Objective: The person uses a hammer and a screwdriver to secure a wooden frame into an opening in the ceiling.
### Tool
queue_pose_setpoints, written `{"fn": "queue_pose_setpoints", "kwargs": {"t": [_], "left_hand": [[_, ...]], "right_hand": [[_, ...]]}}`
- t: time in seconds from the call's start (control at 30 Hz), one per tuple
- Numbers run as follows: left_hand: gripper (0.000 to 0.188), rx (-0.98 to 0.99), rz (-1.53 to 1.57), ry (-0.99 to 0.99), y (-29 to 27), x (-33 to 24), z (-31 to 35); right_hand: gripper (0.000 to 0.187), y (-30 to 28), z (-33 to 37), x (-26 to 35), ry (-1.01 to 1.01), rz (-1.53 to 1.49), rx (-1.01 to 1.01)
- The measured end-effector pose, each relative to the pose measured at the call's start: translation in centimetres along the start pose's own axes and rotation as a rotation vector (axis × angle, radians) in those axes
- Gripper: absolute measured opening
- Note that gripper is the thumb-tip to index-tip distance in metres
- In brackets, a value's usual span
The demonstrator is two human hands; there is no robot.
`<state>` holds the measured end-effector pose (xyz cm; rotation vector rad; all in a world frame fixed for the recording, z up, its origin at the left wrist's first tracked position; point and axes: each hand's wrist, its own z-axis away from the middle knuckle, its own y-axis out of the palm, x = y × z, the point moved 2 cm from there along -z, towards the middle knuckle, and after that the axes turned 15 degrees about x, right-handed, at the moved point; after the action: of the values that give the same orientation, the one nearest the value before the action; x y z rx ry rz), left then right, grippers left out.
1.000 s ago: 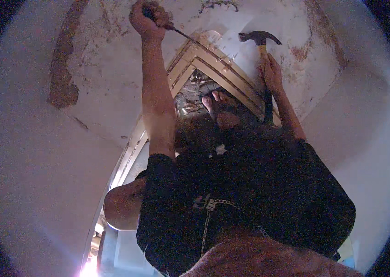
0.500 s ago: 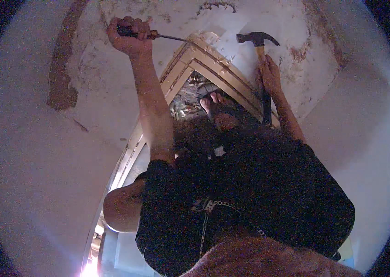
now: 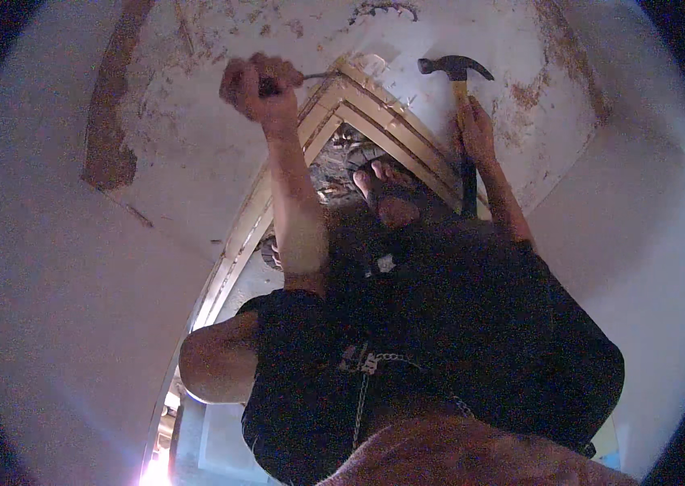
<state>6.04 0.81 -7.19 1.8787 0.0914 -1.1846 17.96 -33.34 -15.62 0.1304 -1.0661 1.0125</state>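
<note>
My left hand (image 3: 263,87) is closed in a fist around the dark handle of a screwdriver (image 3: 320,75). Its thin metal shaft points right, and the tip lies at or close to the corner of a grooved, pale wooden frame (image 3: 395,113); contact is hard to judge. On the right, my right hand (image 3: 477,134) grips a claw hammer (image 3: 457,68) by its yellow and black handle, head up. The hammer stays apart from the screwdriver. Small pale chips lie along the frame's right side.
A stained whitish surface (image 3: 188,154) with brown, worn patches surrounds the frame. Inside the frame's corner, debris (image 3: 341,154) lies around a foot (image 3: 383,190) in a dark sandal. A bright light (image 3: 156,470) glows at the lower left.
My left hand has moved right and slightly down, nearer the frame's corner, its fist turned with the screwdriver in it. My right hand and the hammer have hardly moved.
</note>
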Motion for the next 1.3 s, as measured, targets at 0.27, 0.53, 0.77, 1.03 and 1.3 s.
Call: {"fn": "queue_pose_setpoints", "kwargs": {"t": [0.27, 0.53, 0.77, 1.03, 1.3], "left_hand": [[0.054, 0.182, 0.059, -0.335, 0.4, 2.0, -9.7], [0.031, -0.055, 0.245, -0.239, -5.6, -1.8, -8.0], [0.032, 0.062, 0.37, -0.049, -5.1, -1.1, -5.0], [0.027, 0.046, 0.37, 0.062, -4.1, 0.2, -2.3], [0.026, 0.021, 0.259, 0.23, -1.4, -1.3, 0.6]], "right_hand": [[0.025, 0.0, -0.2, 0.8, -0.047, -0.136, 0.028], [0.033, -0.1, 0.8, 2.2, -0.072, -0.045, -0.003], [0.029, 0.5, 0.3, 2.7, -0.044, -0.162, 0.041], [0.029, 0.1, -0.7, -0.4, -0.098, -0.008, -0.049], [0.033, 0.3, 0.1, 2.3, -0.006, -0.071, -0.002]]}}
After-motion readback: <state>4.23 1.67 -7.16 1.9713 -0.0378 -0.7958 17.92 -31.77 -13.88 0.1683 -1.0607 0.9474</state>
